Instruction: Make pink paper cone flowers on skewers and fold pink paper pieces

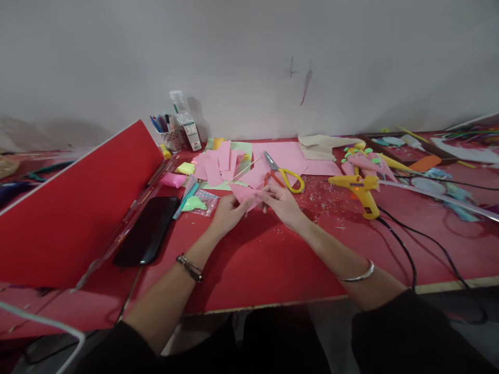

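Note:
Both hands meet over the middle of the red table, pinching one small piece of pink paper [244, 192]. My left hand [228, 212] grips its left side, with the thumb on the near edge. My right hand [284, 205] has its fingers closed on the right end, which they partly hide. Just beyond the right hand lie scissors [289, 179] with yellow and orange handles, their blades pointing away to the left. Behind the left hand, cut strips of pink paper [213, 169] are heaped on a pale green sheet. A larger pink sheet [286, 153] lies under the scissors.
A yellow glue gun [362, 195] with a black cord rests to the right. On the left are a black phone [150, 231], a bag of green clay [194, 203] and a standing red board [86, 208]. A bottle [189, 124] and a pen cup [169, 139] stand by the wall.

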A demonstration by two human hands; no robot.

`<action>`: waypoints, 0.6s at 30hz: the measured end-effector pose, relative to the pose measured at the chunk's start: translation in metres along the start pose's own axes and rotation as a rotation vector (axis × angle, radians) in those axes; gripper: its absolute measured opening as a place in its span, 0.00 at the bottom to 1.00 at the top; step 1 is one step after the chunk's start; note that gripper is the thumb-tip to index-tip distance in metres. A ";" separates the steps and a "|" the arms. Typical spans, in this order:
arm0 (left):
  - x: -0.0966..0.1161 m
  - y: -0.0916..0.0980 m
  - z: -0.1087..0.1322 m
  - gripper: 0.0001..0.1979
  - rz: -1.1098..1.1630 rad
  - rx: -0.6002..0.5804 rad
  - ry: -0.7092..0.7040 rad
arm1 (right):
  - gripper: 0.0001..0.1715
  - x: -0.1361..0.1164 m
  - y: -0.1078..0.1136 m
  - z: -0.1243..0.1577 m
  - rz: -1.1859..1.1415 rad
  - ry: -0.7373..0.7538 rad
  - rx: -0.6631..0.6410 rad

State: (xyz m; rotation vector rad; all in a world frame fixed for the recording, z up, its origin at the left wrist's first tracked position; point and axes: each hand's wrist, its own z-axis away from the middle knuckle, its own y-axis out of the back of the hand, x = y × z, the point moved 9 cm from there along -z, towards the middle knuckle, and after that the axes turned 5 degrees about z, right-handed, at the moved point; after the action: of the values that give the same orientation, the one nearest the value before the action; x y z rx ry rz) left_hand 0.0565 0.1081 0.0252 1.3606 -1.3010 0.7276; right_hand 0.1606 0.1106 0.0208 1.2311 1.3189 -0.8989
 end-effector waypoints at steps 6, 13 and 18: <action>-0.006 -0.001 0.000 0.23 -0.101 -0.020 0.063 | 0.13 0.000 0.004 -0.001 0.017 -0.004 0.064; -0.012 -0.004 0.000 0.23 -0.133 -0.130 0.133 | 0.08 0.001 0.003 0.001 0.105 0.007 0.036; -0.015 -0.020 0.007 0.21 -0.060 -0.351 0.169 | 0.10 -0.004 -0.008 0.002 0.193 0.050 -0.130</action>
State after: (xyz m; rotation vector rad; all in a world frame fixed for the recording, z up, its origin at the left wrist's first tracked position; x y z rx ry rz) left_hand 0.0703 0.1023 0.0038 1.0276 -1.1835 0.5307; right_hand 0.1526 0.1066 0.0229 1.2610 1.2529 -0.6400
